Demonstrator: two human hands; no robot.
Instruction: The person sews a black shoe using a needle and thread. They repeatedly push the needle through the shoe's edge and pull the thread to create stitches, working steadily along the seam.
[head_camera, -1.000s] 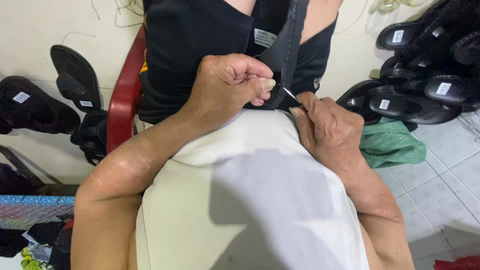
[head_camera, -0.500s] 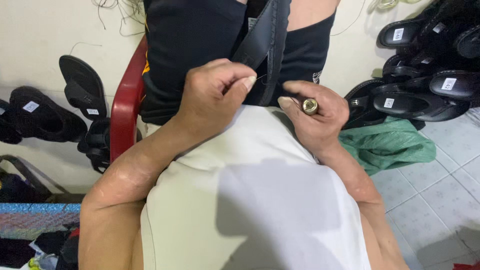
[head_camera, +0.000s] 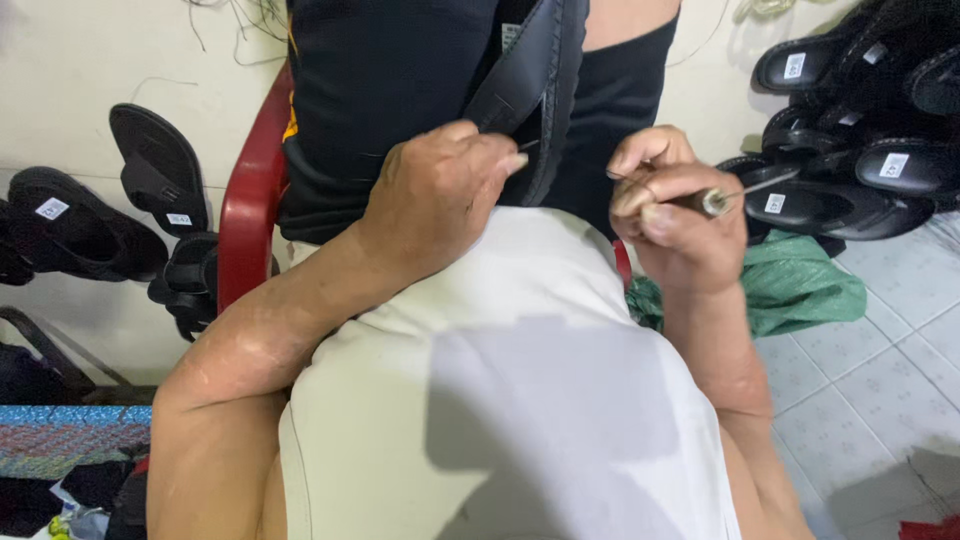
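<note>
left hand (head_camera: 440, 195) pinching the black sandal (head_camera: 535, 95) edge, right hand (head_camera: 675, 215) fisted round an awl (head_camera: 715, 200), just apart, red chair (head_camera: 245, 215) behind

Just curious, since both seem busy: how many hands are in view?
2. The left hand pinches the edge of the black sandal at the lap; the right hand holds a stitching awl beside it. No others show.

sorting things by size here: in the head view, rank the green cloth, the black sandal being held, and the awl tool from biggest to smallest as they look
1. Black sandal, between the knees, touched by the left hand.
2. Green cloth on the floor; partly hidden and farther away, so the top two are unsure.
3. Awl in the right hand, clearly smallest.
</note>
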